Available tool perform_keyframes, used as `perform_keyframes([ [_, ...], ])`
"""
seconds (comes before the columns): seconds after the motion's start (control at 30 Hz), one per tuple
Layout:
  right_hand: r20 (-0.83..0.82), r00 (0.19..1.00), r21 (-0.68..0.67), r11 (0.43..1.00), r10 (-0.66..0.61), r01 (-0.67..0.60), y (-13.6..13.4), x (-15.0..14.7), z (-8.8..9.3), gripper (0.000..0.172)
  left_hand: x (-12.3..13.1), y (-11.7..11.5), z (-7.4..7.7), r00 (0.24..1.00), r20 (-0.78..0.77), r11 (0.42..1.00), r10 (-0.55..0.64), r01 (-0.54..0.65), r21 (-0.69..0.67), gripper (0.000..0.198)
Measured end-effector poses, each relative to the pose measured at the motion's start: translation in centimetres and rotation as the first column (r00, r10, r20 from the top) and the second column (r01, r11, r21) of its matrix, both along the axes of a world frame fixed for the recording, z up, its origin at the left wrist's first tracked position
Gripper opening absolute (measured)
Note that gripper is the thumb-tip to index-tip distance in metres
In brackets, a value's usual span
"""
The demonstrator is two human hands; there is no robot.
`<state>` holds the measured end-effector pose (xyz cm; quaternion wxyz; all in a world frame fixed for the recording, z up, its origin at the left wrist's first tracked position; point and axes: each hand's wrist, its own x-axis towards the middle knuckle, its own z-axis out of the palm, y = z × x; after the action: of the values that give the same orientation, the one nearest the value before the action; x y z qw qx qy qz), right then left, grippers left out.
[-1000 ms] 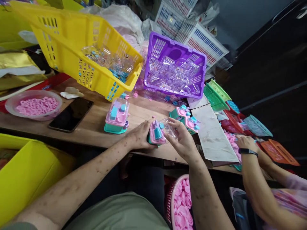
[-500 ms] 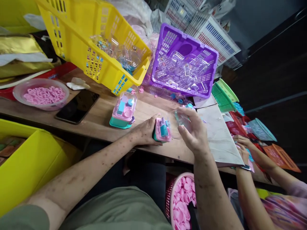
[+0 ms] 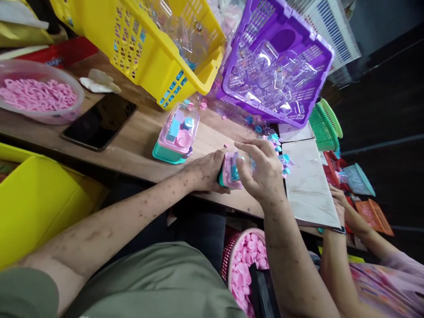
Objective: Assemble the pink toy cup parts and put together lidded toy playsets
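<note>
My left hand is wrapped round a small toy box with a teal base, a pink top and blue pieces on it, near the table's front edge. Over that box, my right hand grips a clear plastic cover between thumb and fingers, largely hidden by the hand. Whether the cover is fully seated I cannot tell. To the left stands a similar teal and pink toy box under its own clear cover. Small blue and lilac parts lie just beyond my right hand.
Behind are a yellow crate and a purple crate of clear covers. At left lie a phone and a tub of pink rings. A pink basket stands below; a co-worker's arms are at right.
My right hand has brought the clear cover left, over the toy box in my left hand. The view has shifted, bringing the crates closer.
</note>
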<state>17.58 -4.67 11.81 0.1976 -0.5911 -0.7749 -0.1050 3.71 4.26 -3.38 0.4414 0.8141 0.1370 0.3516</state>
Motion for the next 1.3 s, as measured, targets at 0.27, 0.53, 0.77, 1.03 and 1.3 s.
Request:
perform_keyframes([
  [0.27,0.013,1.000,-0.021,1.000,0.010,-0.010,0.2,-0.5,0.1,0.034,0.1,-0.3,0.3,0.999,-0.017,0.999,0.029,-0.028,0.022,0.132],
  [0.53,0.011,1.000,-0.023,1.000,-0.012,0.012,-0.4,-1.1,0.1,0.036,-0.4,-0.4,1.2,0.994,-0.102,0.999,0.033,-0.033,0.000,0.117],
  [0.77,-0.016,0.998,-0.056,0.996,-0.066,0.065,-0.3,-1.5,0.1,0.034,-0.7,-0.5,1.6,0.992,-0.128,1.000,0.024,-0.025,-0.007,0.117],
  [1.03,-0.097,0.988,-0.102,0.988,-0.123,0.113,0.0,-1.5,-0.1,0.033,-0.1,-0.5,1.1,0.993,-0.109,0.998,0.042,-0.045,-0.032,0.111],
  [1.3,-0.410,0.880,-0.309,0.945,-0.238,0.111,-1.3,0.5,-1.5,0.054,-0.8,-0.2,0.9,0.998,-0.035,0.998,0.052,-0.051,0.024,0.122],
])
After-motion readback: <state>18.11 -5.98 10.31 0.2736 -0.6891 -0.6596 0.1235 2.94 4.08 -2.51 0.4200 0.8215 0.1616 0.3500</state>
